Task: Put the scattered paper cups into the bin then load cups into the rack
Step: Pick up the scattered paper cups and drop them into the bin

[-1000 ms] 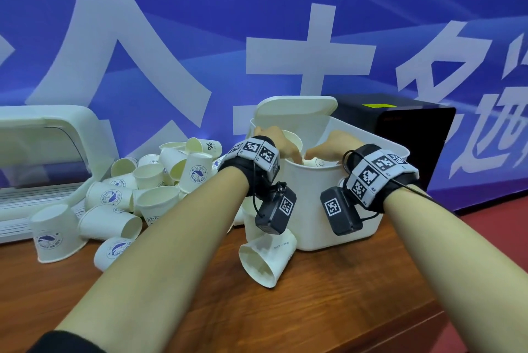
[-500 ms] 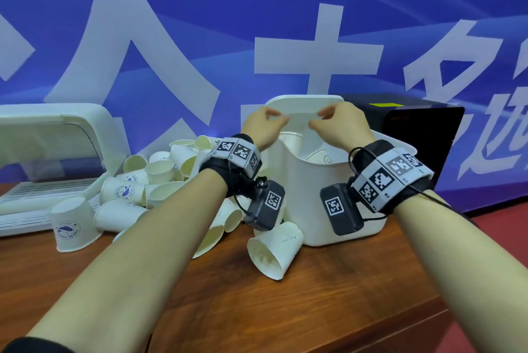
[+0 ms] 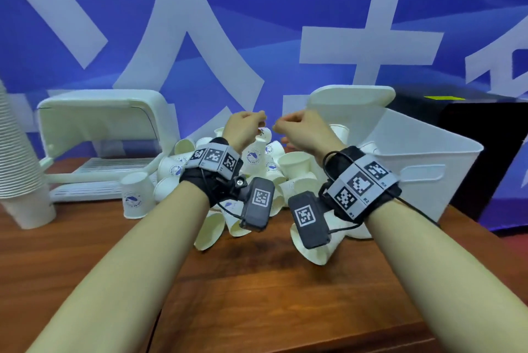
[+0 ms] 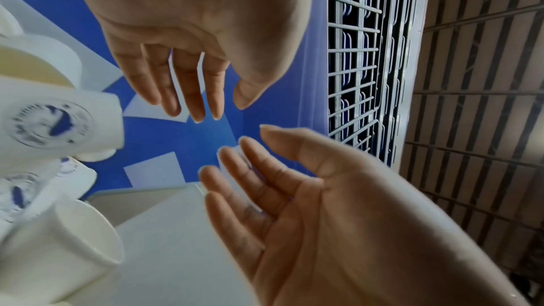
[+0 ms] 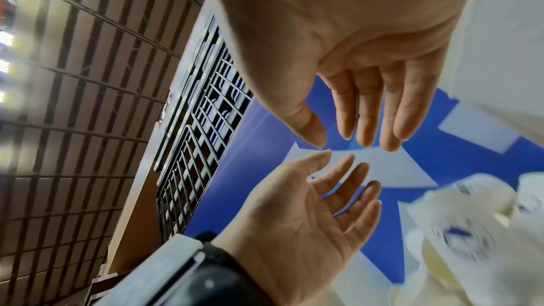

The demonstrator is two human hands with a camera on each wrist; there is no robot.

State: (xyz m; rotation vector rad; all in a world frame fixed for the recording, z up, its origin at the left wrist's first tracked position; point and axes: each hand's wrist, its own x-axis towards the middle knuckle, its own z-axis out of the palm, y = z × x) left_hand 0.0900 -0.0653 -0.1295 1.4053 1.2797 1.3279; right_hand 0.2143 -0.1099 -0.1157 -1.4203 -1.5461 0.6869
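A heap of white paper cups (image 3: 294, 164) with blue logos lies on the wooden table between the white rack (image 3: 100, 124) on the left and the white bin (image 3: 414, 166) on the right. The bin's lid (image 3: 351, 101) stands up. Both hands hover close together above the heap. My left hand (image 3: 248, 126) and right hand (image 3: 294, 126) hold nothing. The wrist views show the left hand (image 4: 223, 111) and the right hand (image 5: 344, 139) with relaxed, nearly straight fingers, palms facing each other. Cups (image 4: 53, 125) show blurred beside them.
A tall stack of nested cups (image 3: 17, 152) stands at the far left. One cup (image 3: 135, 195) sits upside down before the rack. Two cups (image 3: 210, 229) lie tipped near the front of the heap. A black box (image 3: 485, 152) stands behind the bin.
Both hands came up out of the bin and moved left, over the heap of cups. They left the bin holding nothing.
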